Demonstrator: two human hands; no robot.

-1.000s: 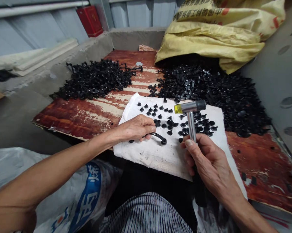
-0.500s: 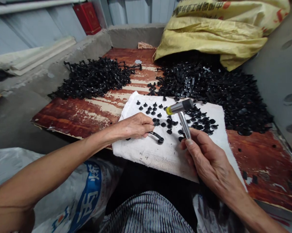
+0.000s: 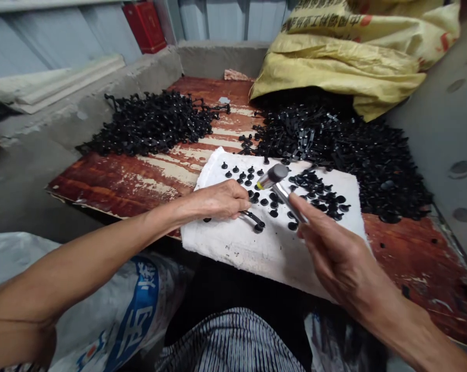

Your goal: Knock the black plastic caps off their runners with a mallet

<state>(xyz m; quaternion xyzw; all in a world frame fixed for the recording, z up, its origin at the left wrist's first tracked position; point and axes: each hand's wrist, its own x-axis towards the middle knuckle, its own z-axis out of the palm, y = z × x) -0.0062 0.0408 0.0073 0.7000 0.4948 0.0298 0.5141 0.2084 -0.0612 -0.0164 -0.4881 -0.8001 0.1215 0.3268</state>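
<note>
On the white cloth, my left hand pinching a black strap, my right hand closed around the hammer above the black studs.

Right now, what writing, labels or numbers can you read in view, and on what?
Nothing reads clearly enough to quote.
Yellow sack: row of dark Chinese characters, too blurred and creased.
White sack: large blue characters, folded, unreadable.
Red box: small gold mark, too small.

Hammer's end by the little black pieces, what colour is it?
Yellow. The hammer's end shows best in the head view, the only one here.
</note>
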